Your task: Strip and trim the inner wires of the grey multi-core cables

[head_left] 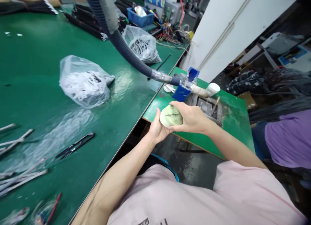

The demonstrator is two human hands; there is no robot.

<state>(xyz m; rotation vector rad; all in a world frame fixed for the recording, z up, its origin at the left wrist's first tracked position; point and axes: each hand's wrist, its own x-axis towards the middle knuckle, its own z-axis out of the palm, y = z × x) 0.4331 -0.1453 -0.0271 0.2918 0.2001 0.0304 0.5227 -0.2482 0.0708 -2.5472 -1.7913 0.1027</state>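
Both hands hold a round, pale green and cream object [171,116] with dark marks on its face; I cannot tell its exact kind. My left hand [157,130] cups it from the left and below, thumb raised along its edge. My right hand [193,117] closes round its right side, fingers over the top and thumb underneath. The object is held up in front of the small green side table [235,121]. Just beyond my right hand lies a grimy square metal tray [205,106] with a stick resting in it.
A ribbed hose [132,56] runs down to a blue fitting [182,93] beside a white pipe end [213,88]. On the green bench [116,128] lie a filled plastic bag [85,84], another bag [142,45] and black thread snips [75,146]. A person in purple [289,139] is at right.
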